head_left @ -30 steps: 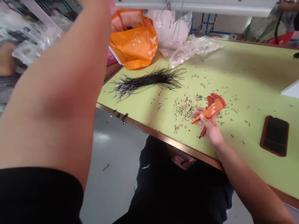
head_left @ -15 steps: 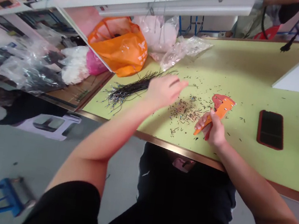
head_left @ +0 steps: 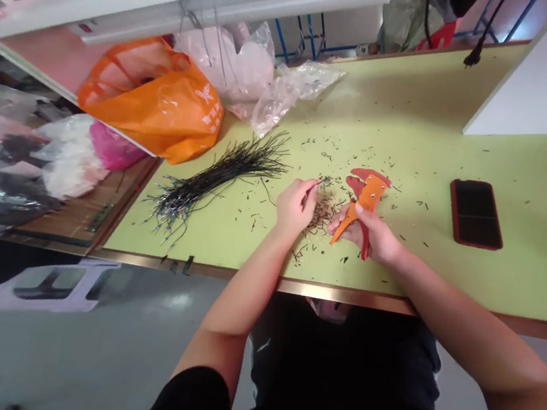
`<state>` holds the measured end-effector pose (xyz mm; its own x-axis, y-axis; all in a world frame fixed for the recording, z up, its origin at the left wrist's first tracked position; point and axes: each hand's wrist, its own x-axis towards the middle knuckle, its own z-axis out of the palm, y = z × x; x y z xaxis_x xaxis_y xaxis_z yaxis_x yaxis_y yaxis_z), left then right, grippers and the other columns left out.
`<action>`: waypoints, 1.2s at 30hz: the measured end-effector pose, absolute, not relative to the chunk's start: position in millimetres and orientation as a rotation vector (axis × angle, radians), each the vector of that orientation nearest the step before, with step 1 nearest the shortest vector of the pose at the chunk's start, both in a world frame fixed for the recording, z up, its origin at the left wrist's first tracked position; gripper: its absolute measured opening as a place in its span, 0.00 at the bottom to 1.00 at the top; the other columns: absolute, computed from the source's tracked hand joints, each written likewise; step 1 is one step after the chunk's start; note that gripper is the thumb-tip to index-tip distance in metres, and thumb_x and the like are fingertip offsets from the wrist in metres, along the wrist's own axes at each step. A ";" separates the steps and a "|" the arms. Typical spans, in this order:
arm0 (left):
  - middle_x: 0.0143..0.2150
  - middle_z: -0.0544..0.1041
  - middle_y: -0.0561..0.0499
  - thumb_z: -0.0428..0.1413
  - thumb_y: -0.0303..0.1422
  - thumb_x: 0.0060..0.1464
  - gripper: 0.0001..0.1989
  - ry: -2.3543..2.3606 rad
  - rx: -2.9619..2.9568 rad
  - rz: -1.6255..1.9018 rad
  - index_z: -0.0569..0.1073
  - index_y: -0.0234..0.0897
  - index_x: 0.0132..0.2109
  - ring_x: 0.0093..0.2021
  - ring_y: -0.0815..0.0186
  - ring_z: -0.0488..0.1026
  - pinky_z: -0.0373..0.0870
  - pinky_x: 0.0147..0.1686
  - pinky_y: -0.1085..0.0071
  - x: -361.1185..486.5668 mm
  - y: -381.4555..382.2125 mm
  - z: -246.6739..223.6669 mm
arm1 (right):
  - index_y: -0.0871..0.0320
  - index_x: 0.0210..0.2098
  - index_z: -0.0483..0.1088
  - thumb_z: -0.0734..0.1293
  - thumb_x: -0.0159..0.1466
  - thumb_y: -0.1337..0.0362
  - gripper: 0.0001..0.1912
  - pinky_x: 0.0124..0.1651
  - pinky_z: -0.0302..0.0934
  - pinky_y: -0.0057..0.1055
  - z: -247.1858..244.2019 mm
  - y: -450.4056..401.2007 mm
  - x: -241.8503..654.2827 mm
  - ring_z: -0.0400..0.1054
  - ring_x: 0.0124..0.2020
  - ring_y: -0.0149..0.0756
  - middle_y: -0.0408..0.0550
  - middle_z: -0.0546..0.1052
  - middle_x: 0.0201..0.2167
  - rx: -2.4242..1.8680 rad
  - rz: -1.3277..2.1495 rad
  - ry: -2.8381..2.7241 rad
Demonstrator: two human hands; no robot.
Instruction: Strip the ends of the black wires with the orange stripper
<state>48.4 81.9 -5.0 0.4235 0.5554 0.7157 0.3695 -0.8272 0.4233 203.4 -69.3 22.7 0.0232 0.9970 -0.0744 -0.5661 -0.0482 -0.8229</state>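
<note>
My left hand (head_left: 296,209) pinches a thin wire (head_left: 321,183) at frame centre; my right hand (head_left: 369,236) grips the orange wire stripper (head_left: 366,197). A loose pinch could drop the wire among the scraps (head_left: 323,213)

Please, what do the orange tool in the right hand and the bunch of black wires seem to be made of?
The wire stripper seems to be moulded orange and red plastic with a matt finish, and small pale spots may be metal rivets. The black wires look like thin cable with smooth plastic insulation, and their lower ends show bright, perhaps metal tips, too small to be sure.
</note>
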 end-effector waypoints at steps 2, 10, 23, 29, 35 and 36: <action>0.33 0.79 0.49 0.46 0.48 0.77 0.24 0.851 2.429 1.368 0.81 0.38 0.48 0.30 0.67 0.74 0.71 0.35 0.69 43.9 81.9 -6.2 | 0.54 0.32 0.77 0.77 0.60 0.35 0.28 0.51 0.78 0.44 18.4 -68.7 203.3 0.81 0.47 0.48 0.53 0.84 0.40 -0.858 1.419 -0.703; 0.39 0.82 0.47 0.48 0.47 0.77 0.22 0.829 2.301 1.412 0.80 0.38 0.48 0.37 0.66 0.79 0.76 0.40 0.68 40.8 77.5 -1.2 | 0.51 0.52 0.80 0.79 0.63 0.44 0.24 0.69 0.69 0.55 19.5 -68.7 205.1 0.74 0.67 0.55 0.55 0.82 0.61 -0.952 1.308 -0.753; 0.36 0.81 0.50 0.49 0.48 0.77 0.22 0.700 2.256 1.345 0.80 0.38 0.49 0.31 0.70 0.73 0.70 0.35 0.71 43.5 68.7 3.8 | 0.56 0.39 0.77 0.73 0.68 0.39 0.25 0.37 0.80 0.40 22.3 -71.4 214.2 0.79 0.32 0.42 0.46 0.78 0.27 -0.811 1.455 -0.815; 0.26 0.71 0.55 0.49 0.56 0.74 0.27 0.565 2.020 1.045 0.73 0.40 0.36 0.25 0.70 0.67 0.64 0.27 0.72 45.5 55.0 6.9 | 0.55 0.35 0.72 0.73 0.65 0.33 0.29 0.38 0.79 0.42 24.3 -67.3 214.9 0.79 0.35 0.45 0.50 0.81 0.30 -0.829 1.438 -0.852; 0.22 0.66 0.59 0.50 0.58 0.71 0.27 0.404 2.151 0.573 0.69 0.41 0.34 0.22 0.71 0.63 0.59 0.25 0.72 50.6 41.2 8.6 | 0.54 0.31 0.73 0.70 0.68 0.34 0.29 0.47 0.75 0.40 32.2 -60.6 224.6 0.75 0.40 0.42 0.49 0.77 0.34 -0.914 1.058 -0.805; 0.22 0.67 0.59 0.51 0.57 0.71 0.26 0.425 2.177 0.542 0.69 0.41 0.35 0.22 0.70 0.64 0.59 0.26 0.71 51.2 39.9 9.0 | 0.54 0.30 0.73 0.69 0.68 0.33 0.30 0.48 0.74 0.40 33.3 -60.4 225.6 0.75 0.40 0.42 0.50 0.77 0.34 -0.943 1.036 -0.825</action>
